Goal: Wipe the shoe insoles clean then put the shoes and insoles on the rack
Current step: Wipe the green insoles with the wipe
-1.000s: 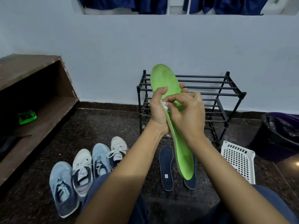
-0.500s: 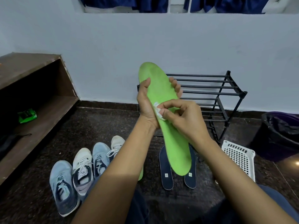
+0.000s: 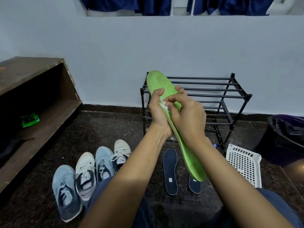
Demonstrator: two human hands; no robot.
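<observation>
— What have I got in hand?
— My left hand [image 3: 158, 112] clasps the green insole [image 3: 162, 84] at mid-length, toe end up. My right hand [image 3: 189, 119] pinches a white wipe [image 3: 163, 106] against its face.
— And around it?
— Two dark insoles [image 3: 170, 168] lie flat on the floor [image 3: 107, 129] below, with four shoes [image 3: 85, 171] lined up to their left. The black rack [image 3: 213, 96] stands at the floor's far edge, against the wall.
</observation>
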